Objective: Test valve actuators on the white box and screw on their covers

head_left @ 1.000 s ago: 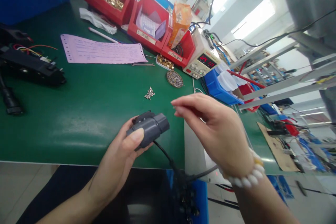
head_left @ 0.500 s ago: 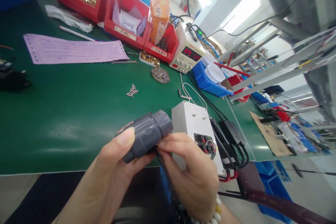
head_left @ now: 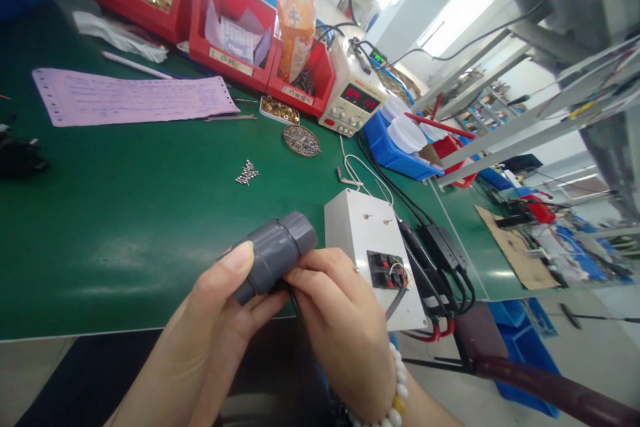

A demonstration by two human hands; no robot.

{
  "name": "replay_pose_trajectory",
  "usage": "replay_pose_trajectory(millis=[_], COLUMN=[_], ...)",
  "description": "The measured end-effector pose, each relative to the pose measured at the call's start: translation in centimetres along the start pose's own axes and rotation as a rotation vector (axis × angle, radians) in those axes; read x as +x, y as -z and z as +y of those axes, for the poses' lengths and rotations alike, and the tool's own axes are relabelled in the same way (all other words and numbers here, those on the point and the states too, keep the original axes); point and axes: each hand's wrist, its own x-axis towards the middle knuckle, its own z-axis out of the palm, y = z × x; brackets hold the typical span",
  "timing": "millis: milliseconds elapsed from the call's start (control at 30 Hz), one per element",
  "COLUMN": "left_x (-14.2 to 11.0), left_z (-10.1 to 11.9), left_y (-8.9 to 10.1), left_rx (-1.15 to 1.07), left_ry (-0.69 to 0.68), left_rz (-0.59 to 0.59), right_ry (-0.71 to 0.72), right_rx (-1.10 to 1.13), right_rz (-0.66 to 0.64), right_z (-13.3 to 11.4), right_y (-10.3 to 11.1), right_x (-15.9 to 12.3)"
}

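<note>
A dark grey plastic cylindrical housing (head_left: 277, 247) is held tilted above the front of the bench. My left hand (head_left: 215, 307) wraps around it, thumb on top and fingers underneath. My right hand (head_left: 340, 320), with a white bead bracelet at the wrist, has its fingers pinched together against the lower right side of the housing. A black cable (head_left: 294, 300) comes out at those fingertips and runs down past the thumb. Exactly what the fingertips press on is hidden. Beyond the housing, a small group of silver screws (head_left: 247, 173) lies on the green mat.
A grey-white control box (head_left: 357, 227) with wired terminals stands right of my hands, black adapters (head_left: 440, 247) beside it. Further back are a power supply (head_left: 353, 97), red bins (head_left: 233, 33), a round dish of small parts (head_left: 301, 140) and a pink sheet (head_left: 135, 97).
The housing and both hands have shifted slightly left in view. My right hand has turned a little, its back now more toward me, with less cable visible. The grip on the housing is unchanged.
</note>
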Motion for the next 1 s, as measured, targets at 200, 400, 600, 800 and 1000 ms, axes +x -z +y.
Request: replay_pose_trajectory(millis=[200, 400, 600, 800, 1000], left_x=[-0.3, -0.3, 3.5, 0.6, -1.9], left_z=[0.1, -1.1, -3.0, 0.2, 0.3], left_y=[1.2, 2.2, 3.3, 1.5, 0.9], left_rx=[0.275, 0.466, 0.278, 0.331, 0.516], left_ry=[-0.044, -0.135, 0.012, -0.012, -0.154], left_rz=[-0.012, -0.007, 0.033, -0.044, -0.053], right_ry=[-0.080, -0.468, -0.599, -0.561, -0.340], right_rx=[0.101, 0.068, 0.226, 0.195, 0.252], right_rz=[-0.237, 0.004, -0.239, -0.085, 0.186], right_z=[1.9, 11.1, 15.0, 13.9, 6.8], right_y=[4.8, 9.8, 9.0, 8.9, 8.2], right_x=[0.9, 4.5, 5.5, 4.3, 1.3])
